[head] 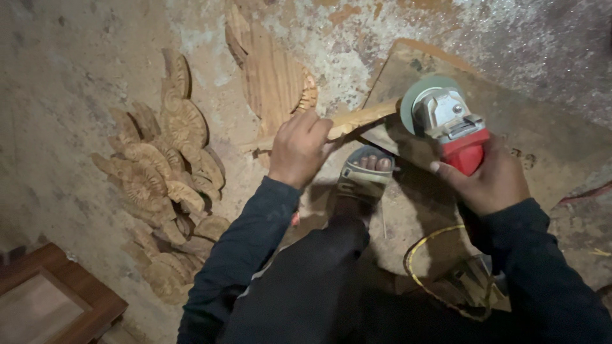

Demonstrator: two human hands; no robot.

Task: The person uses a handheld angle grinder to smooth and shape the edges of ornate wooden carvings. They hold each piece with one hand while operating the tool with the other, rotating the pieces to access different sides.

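Surroundings: pile of carved wooden pieces [162, 178] on the dusty floor [57, 95] at left; flat board [510, 121] at right; yellow cord [424, 245] looping near a sandalled foot [364, 175]. Left hand [298, 150], fingers curled tight around a carved wooden strip [363, 118], which sticks out to the right of them. Right hand [491, 181] wrapped around the red angle grinder [449, 124]; its disc touches the strip's far end.
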